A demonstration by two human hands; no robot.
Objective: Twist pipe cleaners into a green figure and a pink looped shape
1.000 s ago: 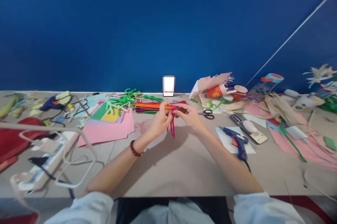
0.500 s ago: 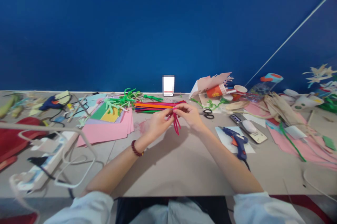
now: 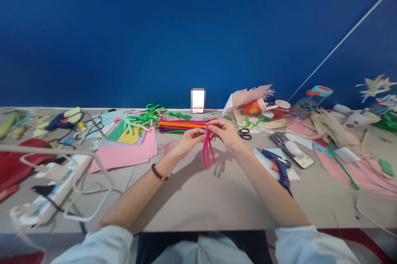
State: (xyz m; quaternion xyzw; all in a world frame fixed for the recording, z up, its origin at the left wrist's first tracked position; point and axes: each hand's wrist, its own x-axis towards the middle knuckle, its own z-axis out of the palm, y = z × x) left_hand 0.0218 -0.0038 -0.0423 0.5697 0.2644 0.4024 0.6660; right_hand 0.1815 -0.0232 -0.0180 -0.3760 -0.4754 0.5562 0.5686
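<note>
Several magenta pipe cleaners (image 3: 207, 151) hang in a looped bunch above the table. My right hand (image 3: 223, 132) pinches them at their top end between thumb and fingers. Beside the bunch is my left hand (image 3: 190, 139), its thumb and fingers a little apart. Its fingertips reach close to the strands; whether they touch them I cannot tell. Just behind my hands lies a bundle of coloured pipe cleaners (image 3: 173, 125), orange, red, purple and green.
Black-handled scissors (image 3: 245, 133) and a blue glue gun (image 3: 279, 165) lie to the right, near a phone (image 3: 302, 160). Pink paper sheets (image 3: 124, 157) and a white power strip (image 3: 58, 189) are on the left. A lit screen (image 3: 197, 101) stands at the wall.
My left fingers have loosened from the top of the magenta bunch and drawn slightly left and down. The bunch now hangs from my right hand, its strands more visible and spread.
</note>
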